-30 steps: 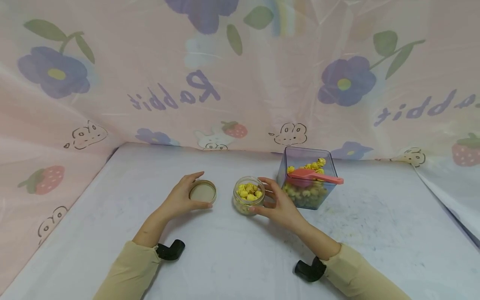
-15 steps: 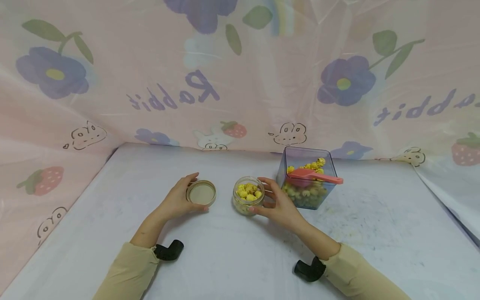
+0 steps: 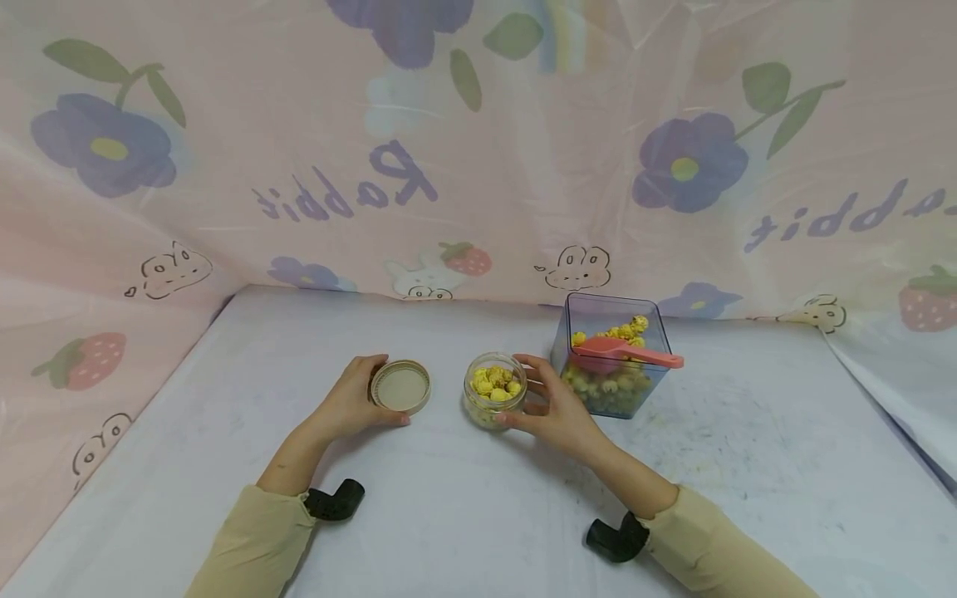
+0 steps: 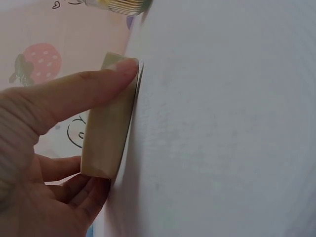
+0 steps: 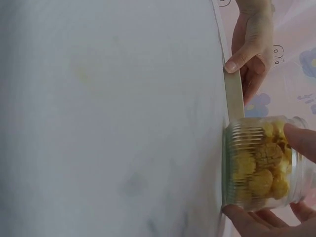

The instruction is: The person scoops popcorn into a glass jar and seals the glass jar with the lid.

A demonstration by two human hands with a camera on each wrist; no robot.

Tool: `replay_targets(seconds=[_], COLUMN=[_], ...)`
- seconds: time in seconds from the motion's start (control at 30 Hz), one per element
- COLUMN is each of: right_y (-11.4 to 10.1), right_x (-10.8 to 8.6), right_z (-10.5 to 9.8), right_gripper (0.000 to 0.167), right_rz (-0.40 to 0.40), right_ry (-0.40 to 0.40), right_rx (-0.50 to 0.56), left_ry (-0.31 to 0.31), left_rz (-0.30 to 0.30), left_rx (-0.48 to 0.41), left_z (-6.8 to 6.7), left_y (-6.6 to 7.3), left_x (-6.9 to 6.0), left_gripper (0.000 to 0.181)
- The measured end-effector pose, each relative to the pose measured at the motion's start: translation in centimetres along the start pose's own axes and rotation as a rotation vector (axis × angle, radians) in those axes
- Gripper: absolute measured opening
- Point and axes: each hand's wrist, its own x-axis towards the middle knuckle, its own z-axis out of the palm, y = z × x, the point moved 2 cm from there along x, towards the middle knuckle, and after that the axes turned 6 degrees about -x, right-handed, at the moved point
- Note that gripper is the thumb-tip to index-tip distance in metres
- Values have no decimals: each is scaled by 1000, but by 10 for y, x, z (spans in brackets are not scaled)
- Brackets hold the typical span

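My left hand (image 3: 351, 404) holds a round tan jar lid (image 3: 401, 387) at the white tabletop, its hollow inner side facing up. In the left wrist view the thumb lies on the rim of the lid (image 4: 109, 131) and the fingers bend against its far end. To the right stands a small clear glass jar (image 3: 489, 415) filled with yellow popcorn (image 3: 497, 383), upright and uncovered. My right hand (image 3: 557, 415) grips this jar from its right side, thumb in front and fingers behind. The right wrist view shows the ribbed jar (image 5: 247, 168) resting on the table.
Behind my right hand stands a clear square tub (image 3: 613, 399) with more popcorn. A pink scoop (image 3: 628, 350) lies across it, handle over the right rim. A patterned curtain (image 3: 493, 191) rises at the table's back edge.
The lid and my left hand have shifted slightly left, and the left fingertips have drawn in around the lid. The right hand and jar stay nearly still.
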Motion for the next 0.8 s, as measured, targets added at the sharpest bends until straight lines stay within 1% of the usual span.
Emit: replay_targets(seconds=[0.2, 0.43, 0.6, 0.8], right_y=[0, 0, 0, 0], right_x=[0, 0, 0, 1], right_z=[1, 1, 1, 1], right_gripper=[77, 77, 77, 77], right_rz=[13, 16, 18, 17], right_ry=[3, 4, 4, 6], right_rx=[0, 1, -8, -12], left_ry=[21, 46, 64, 87], left_rz=[-6, -12, 8, 58], left_rx=[7, 10, -19, -77], left_z=[0, 2, 4, 6], left_y=[0, 3, 8, 18], left_x=[0, -1, 0, -1], left_gripper=[90, 89, 88, 87])
